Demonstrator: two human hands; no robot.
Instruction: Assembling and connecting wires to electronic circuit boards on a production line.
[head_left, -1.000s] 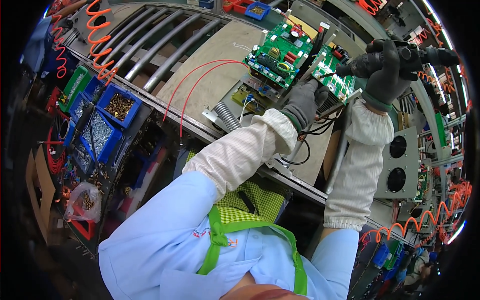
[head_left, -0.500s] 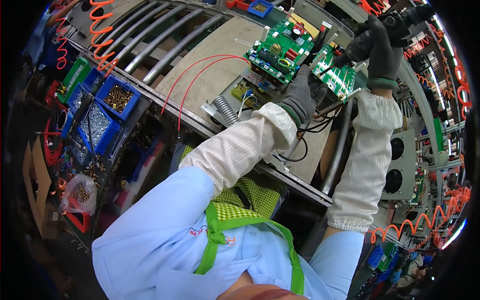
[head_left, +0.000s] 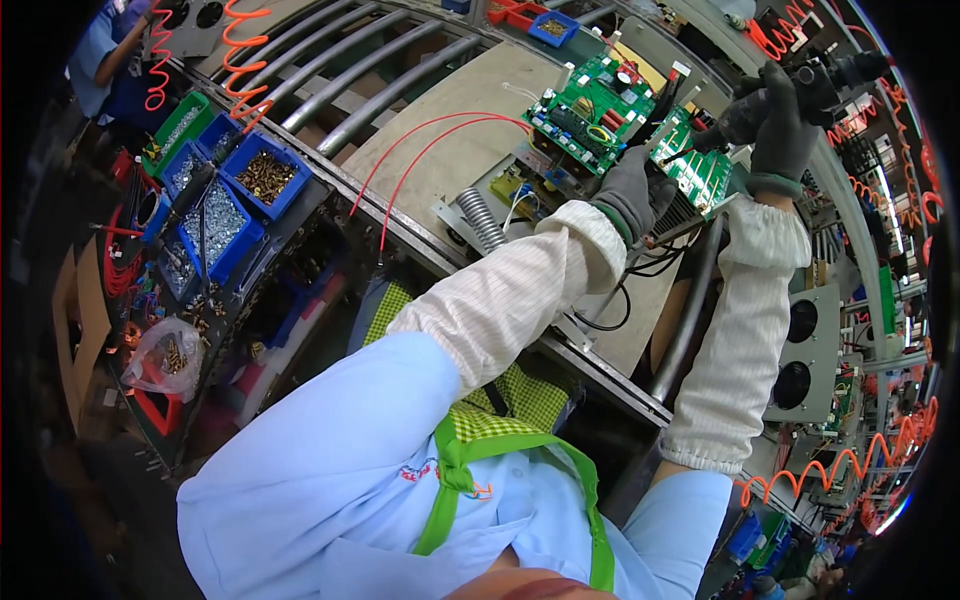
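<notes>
My right hand [head_left: 783, 132], in a dark grey glove, is wrapped round a black power screwdriver [head_left: 735, 122]. The tool lies nearly level, its bit end pointing left over the smaller green circuit board [head_left: 700, 172]. My left hand [head_left: 636, 192], gloved too, is at the near edge of that board, beside the larger green circuit board [head_left: 590, 105]. Its fingers are curled, and what they close on is hidden. Both boards sit raised on a metal assembly, with a corrugated grey hose [head_left: 482, 218] at its near left. Two red wires [head_left: 408, 150] trail left from the larger board.
The assembly rests on a wooden board [head_left: 450, 100] over a roller conveyor [head_left: 375, 105]. Blue bins [head_left: 262, 178] of brass and silver screws stand at left, near a clear plastic bag [head_left: 165, 358]. Orange coiled hoses [head_left: 245, 70] hang around. A person [head_left: 100, 50] is at far left.
The whole view has shifted, so the scene sits slightly lower and further right. Both hands keep their places at the boards, and the screwdriver stays in my right hand.
</notes>
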